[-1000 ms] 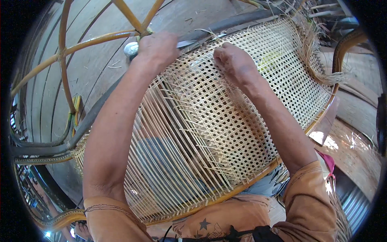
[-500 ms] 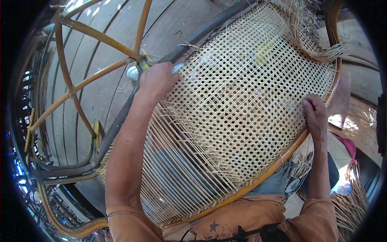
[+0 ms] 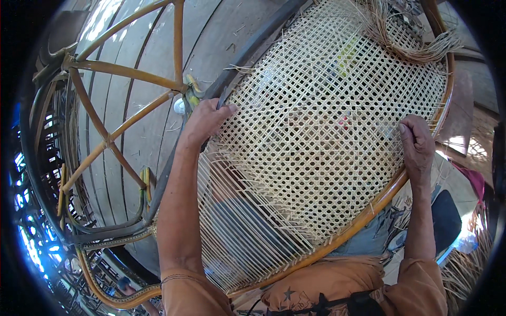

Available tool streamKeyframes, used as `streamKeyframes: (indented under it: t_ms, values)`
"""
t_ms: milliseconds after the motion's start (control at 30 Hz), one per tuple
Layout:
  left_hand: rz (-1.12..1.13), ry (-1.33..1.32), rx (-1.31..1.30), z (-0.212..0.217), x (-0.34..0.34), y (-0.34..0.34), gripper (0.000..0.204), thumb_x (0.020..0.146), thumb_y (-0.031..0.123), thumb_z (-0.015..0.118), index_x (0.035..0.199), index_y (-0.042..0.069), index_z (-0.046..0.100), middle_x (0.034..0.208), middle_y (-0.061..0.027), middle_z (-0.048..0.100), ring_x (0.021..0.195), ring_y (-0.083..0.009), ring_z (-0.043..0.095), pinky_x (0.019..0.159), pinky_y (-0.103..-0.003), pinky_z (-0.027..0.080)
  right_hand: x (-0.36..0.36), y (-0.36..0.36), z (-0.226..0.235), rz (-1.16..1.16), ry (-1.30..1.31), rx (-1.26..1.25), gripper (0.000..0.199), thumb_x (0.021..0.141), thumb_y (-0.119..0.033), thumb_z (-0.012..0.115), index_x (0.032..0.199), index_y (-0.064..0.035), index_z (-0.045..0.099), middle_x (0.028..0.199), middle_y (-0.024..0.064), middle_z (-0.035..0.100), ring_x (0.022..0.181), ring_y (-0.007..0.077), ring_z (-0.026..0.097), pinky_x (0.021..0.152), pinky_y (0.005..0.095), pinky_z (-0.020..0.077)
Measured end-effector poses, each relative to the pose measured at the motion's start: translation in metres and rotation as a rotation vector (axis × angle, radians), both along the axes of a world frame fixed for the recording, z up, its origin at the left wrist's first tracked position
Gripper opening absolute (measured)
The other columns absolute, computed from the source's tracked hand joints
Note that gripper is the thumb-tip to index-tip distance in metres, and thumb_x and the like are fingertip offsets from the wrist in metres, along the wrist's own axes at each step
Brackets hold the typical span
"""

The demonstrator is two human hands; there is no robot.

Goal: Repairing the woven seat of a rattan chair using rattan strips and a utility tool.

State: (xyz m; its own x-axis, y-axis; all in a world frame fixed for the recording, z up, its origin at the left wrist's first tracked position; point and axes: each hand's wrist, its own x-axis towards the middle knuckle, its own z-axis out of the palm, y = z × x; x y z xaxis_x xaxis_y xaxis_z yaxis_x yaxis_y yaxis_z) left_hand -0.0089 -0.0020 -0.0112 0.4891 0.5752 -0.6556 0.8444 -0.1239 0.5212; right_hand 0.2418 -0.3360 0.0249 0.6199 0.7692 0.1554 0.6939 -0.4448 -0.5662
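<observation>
Across my lap lies a chair frame with a woven cane panel (image 3: 327, 121), tightly meshed in its upper part. Lower left, the parallel cane strands (image 3: 247, 237) run without the cross weave. My left hand (image 3: 203, 124) is closed around a slim tool with a flat, shiny metal blade (image 3: 222, 96), at the panel's left edge beside the dark frame rail (image 3: 247, 52). A dark end shows below the fist; I cannot tell the tool's exact kind. At the right edge, my right hand (image 3: 419, 139) has its fingers curled against the weave, thumb pressed in; anything pinched there is hidden.
An amber rattan pole (image 3: 363, 213) borders the panel's near side. Crossed rattan braces (image 3: 108, 138) stand at the left above a plank floor (image 3: 153, 121). A bundle of loose cane strands (image 3: 416, 50) hangs over the far right corner; more strands (image 3: 469, 263) lie at lower right.
The whole view has shifted slightly. My left thumb now reaches out over the weave, and the blade points more upward. My right hand stays at the panel's right edge.
</observation>
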Motion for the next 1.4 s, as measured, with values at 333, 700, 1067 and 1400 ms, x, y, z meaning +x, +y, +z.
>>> streamKeyframes:
  t_ms: [333,700,1067,1400]
  values:
    - [0.035,-0.027,-0.113,-0.008,-0.003,0.007,0.031,0.080,0.034,0.065,0.067,0.011,0.048,0.057,0.0055,0.041,0.050,-0.0070,0.035,0.047,-0.024,0.026,0.002,0.000,0.002,-0.009,0.063,-0.042,0.005,0.083,0.002,0.058,0.088,0.0007,0.056,0.084,0.0078,0.058,0.079,0.0177,0.056,0.072,0.0269,0.0446]
    - [-0.383,0.148,0.313,0.011,-0.019,0.024,0.030,0.080,0.026,0.055,0.089,-0.002,0.062,0.080,-0.0194,0.064,0.077,-0.0320,0.064,0.072,-0.042,0.048,-0.044,0.105,0.029,0.139,0.458,-0.154,0.020,0.088,-0.017,0.056,0.098,0.0003,0.061,0.089,0.0100,0.063,0.082,0.0187,0.061,0.075,0.0293,0.0468]
    - [-0.316,0.059,0.486,0.052,-0.021,0.018,0.024,0.082,0.025,0.052,0.092,0.008,0.065,0.084,-0.0216,0.064,0.086,-0.0377,0.062,0.078,-0.046,0.048,-0.136,0.258,-0.063,0.526,0.764,-0.149,0.020,0.088,-0.022,0.058,0.093,-0.0033,0.066,0.081,0.0033,0.062,0.075,0.0123,0.055,0.071,0.0264,0.0449]
    - [-0.456,0.076,0.487,-0.001,-0.036,0.039,0.026,0.083,0.020,0.049,0.093,0.002,0.064,0.092,-0.0216,0.065,0.090,-0.0362,0.063,0.079,-0.046,0.049,-0.132,0.253,-0.065,0.399,0.574,-0.235,0.017,0.081,-0.020,0.062,0.082,-0.0024,0.064,0.063,0.0022,0.055,0.060,0.0105,0.048,0.058,0.0263,0.0406]
